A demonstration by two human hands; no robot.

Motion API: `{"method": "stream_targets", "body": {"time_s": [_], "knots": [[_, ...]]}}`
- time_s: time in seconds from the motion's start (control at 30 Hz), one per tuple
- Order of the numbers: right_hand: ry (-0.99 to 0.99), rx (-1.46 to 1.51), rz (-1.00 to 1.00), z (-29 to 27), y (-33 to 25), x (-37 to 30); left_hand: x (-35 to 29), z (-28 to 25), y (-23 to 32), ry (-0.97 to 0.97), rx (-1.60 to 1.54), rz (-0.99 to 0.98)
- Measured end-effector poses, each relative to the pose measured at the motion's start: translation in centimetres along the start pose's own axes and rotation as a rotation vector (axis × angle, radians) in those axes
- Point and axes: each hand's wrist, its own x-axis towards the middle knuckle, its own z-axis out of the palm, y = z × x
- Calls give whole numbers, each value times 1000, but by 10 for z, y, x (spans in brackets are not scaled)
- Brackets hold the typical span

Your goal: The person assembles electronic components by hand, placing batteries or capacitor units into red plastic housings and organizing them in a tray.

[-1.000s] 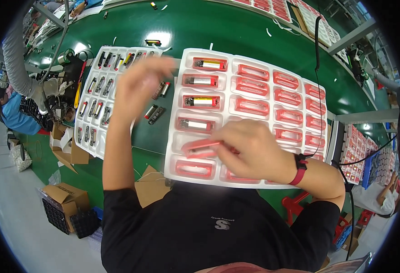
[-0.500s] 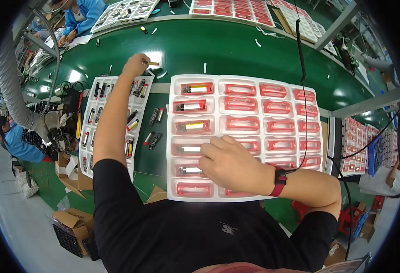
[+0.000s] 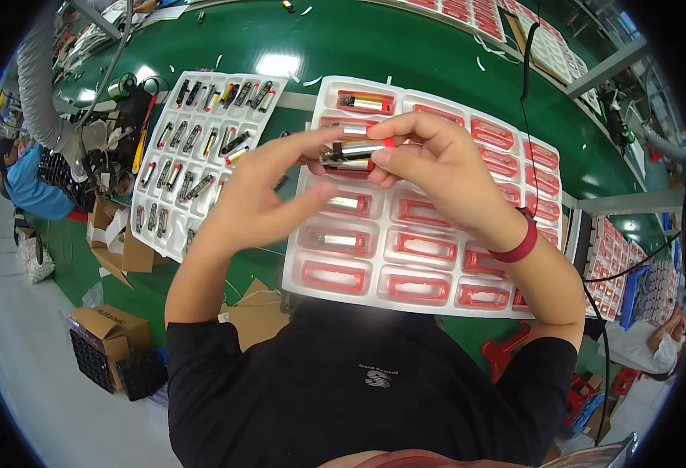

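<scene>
My right hand [image 3: 444, 168] pinches a small silver battery cell [image 3: 365, 146] with a red end and a dark piece at its left end. It is above the white tray [image 3: 335, 305] with red-lined compartments. My left hand [image 3: 265, 191] is spread, thumb apart from the fingers, with its fingertips beside the cell's dark end; whether they touch it I cannot tell. Under and around the hands, several left-column compartments hold similar cells, such as the battery cell [image 3: 365, 102] in the top one. Other compartments show only red linings. My hands hide part of the tray's middle.
To the left, a second white tray [image 3: 170, 248] holds several small black, silver and red parts. A grey flexible duct [image 3: 42, 86] and a black box stand beyond it. White strips lie on the green table [image 3: 374, 39]. A dark coiled cord [image 3: 528, 66] hangs at right.
My left hand has come from the far left back over the tray. My right hand has lifted off the left column and now holds a cell. The view has shifted.
</scene>
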Motion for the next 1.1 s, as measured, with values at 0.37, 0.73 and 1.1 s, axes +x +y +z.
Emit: {"method": "stream_targets", "body": {"time_s": [0.37, 0.73, 1.1], "knots": [[31, -4, 60, 2, 5, -29, -24, 14, -7, 56, 157, 222], [31, 40, 87, -4, 10, -32, -14, 19, -13, 46, -28, 216], [106, 37, 40, -13, 12, -36, -38, 19, -6, -105, 311, 447]]}}
